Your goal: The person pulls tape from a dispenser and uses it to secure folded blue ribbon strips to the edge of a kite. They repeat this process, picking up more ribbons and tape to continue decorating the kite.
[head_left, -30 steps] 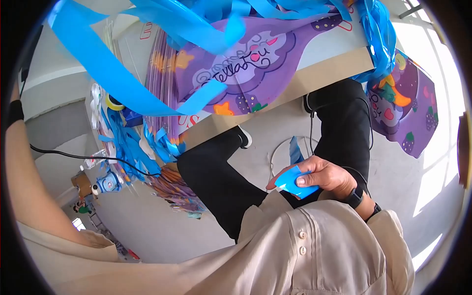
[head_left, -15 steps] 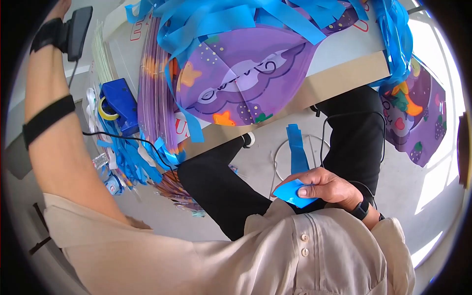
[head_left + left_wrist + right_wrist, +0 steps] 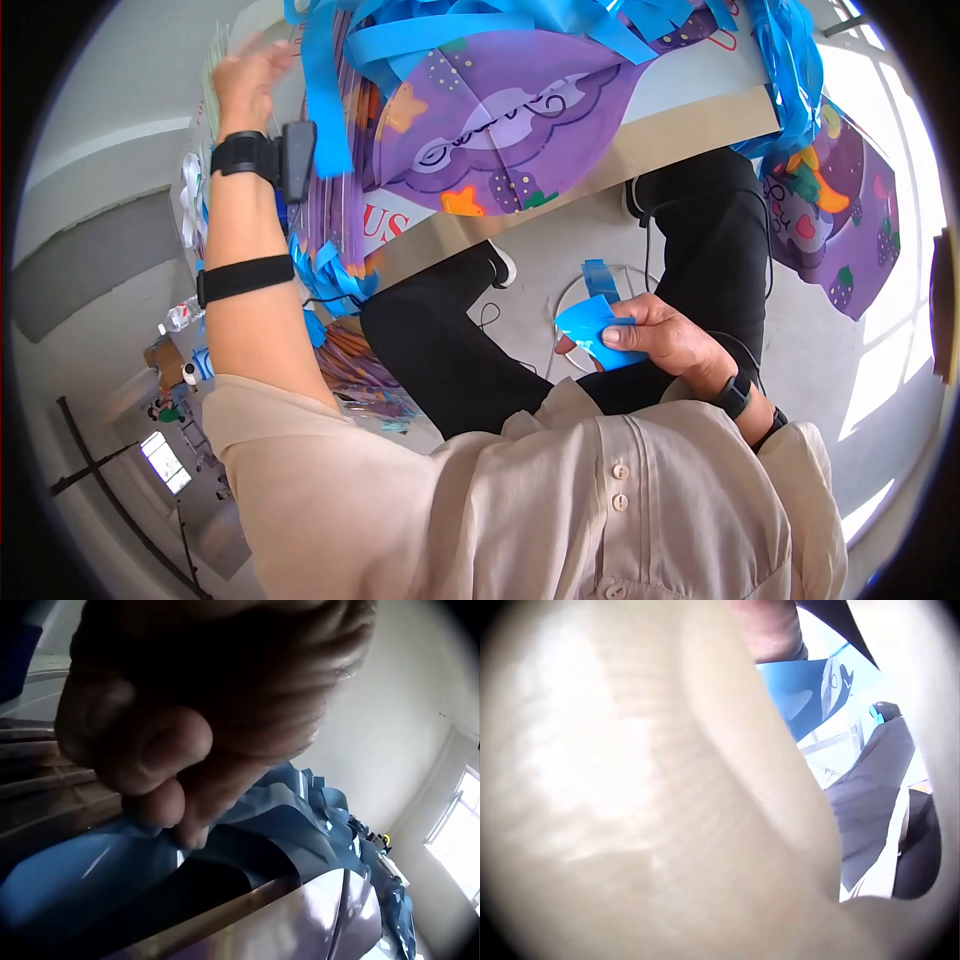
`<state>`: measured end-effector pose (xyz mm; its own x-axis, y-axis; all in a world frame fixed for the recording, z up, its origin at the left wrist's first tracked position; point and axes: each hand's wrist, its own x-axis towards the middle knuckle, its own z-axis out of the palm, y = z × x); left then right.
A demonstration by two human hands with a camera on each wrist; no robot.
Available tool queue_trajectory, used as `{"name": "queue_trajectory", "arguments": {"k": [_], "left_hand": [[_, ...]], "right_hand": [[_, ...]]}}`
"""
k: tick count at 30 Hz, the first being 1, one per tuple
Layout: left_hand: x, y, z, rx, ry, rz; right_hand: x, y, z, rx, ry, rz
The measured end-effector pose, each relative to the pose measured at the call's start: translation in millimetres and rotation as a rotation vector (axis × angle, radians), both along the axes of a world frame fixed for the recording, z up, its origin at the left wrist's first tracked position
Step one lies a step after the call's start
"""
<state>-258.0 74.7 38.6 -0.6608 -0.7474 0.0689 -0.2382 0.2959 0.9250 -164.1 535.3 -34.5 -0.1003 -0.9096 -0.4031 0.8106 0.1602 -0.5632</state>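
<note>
In the head view my left hand (image 3: 246, 88) is raised over the left end of the board, its fingers loosely bent and blurred. A blue ribbon (image 3: 325, 105) hangs just right of it, apart from the fingers. In the left wrist view the left hand (image 3: 202, 697) covers much of the frame, above blue ribbons (image 3: 289, 814); no held thing is distinguishable. My right hand (image 3: 670, 342) pinches folded blue ribbon (image 3: 588, 330) between thumb and fingers, low in front of my shirt. A purple printed sheet (image 3: 510, 125) lies under the pile of ribbons.
Striped purple sheets (image 3: 343, 215) stand along the board's left side. Another purple sheet (image 3: 840, 215) hangs at the right, beside a blue ribbon bundle (image 3: 790, 75). Below the cardboard edge (image 3: 600, 190) are my legs, a thin cable and a round metal frame.
My left hand has come from the far left back into view, over the board's left end. The flying blue ribbon has dropped onto the pile. My right hand keeps hold of its ribbon.
</note>
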Motion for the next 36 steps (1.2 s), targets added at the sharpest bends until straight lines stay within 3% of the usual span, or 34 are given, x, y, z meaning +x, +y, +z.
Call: {"name": "queue_trajectory", "arguments": {"k": [3,5,7,8,9,11,13,15,17,20,22,23,31,35,36], "left_hand": [[-8.1,-12.0,46.3,-0.405,0.373,0.056],[13.7,25.5,72.3,-0.543,0.135,-0.056],[42.1,73.4,65.5,-0.235,0.064,-0.253],[63.2,138.9,60.3,-0.207,0.026,-0.293],[84.5,166.6,49.6,-0.129,-0.109,-0.412],[126.0,214.8,13.9,-0.033,-0.153,-0.435],[165.9,250.3,-13.5,0.359,-0.240,-0.335],[194.4,278.0,-36.8,0.593,-0.084,-0.311],[209.4,300.5,-49.7,0.586,-0.003,-0.237],[217.4,314.5,-54.9,0.355,-0.004,-0.189],[217.9,312.2,-54.0,0.327,0.006,-0.190],[217.1,310.4,-53.7,0.296,0.011,-0.200],[217.1,299.6,-59.9,0.648,0.046,-0.131],[221.1,296.2,-67.2,0.592,0.068,-0.145],[219.7,296.9,-59.5,0.684,0.097,-0.112]], "right_hand": [[3.5,-5.5,-2.0,0.043,-0.144,-0.094],[7.5,-11.3,-0.6,0.078,-0.063,-0.152],[9.6,-16.4,-4.7,0.169,0.007,-0.228],[10.6,-19.3,-4.2,0.196,0.035,-0.246],[10.9,-22.4,-1.6,0.200,0.041,-0.243],[10.2,-28.2,3.4,0.186,0.131,-0.265],[15.5,-32.6,1.0,0.178,0.136,-0.281],[23.5,-39.1,9.1,0.157,0.130,-0.438],[27.8,-42.9,5.8,0.128,0.182,-0.459],[35.4,-50.9,-4.3,0.106,0.245,-0.497],[40.3,-56.7,-4.3,0.117,0.260,-0.509],[42.4,-60.9,-1.4,0.104,0.170,-0.536],[45.6,-64.2,-5.6,0.092,-0.040,-0.557],[47.0,-65.5,-5.1,0.086,-0.074,-0.556],[47.5,-66.1,-3.8,0.083,-0.089,-0.570]]}}
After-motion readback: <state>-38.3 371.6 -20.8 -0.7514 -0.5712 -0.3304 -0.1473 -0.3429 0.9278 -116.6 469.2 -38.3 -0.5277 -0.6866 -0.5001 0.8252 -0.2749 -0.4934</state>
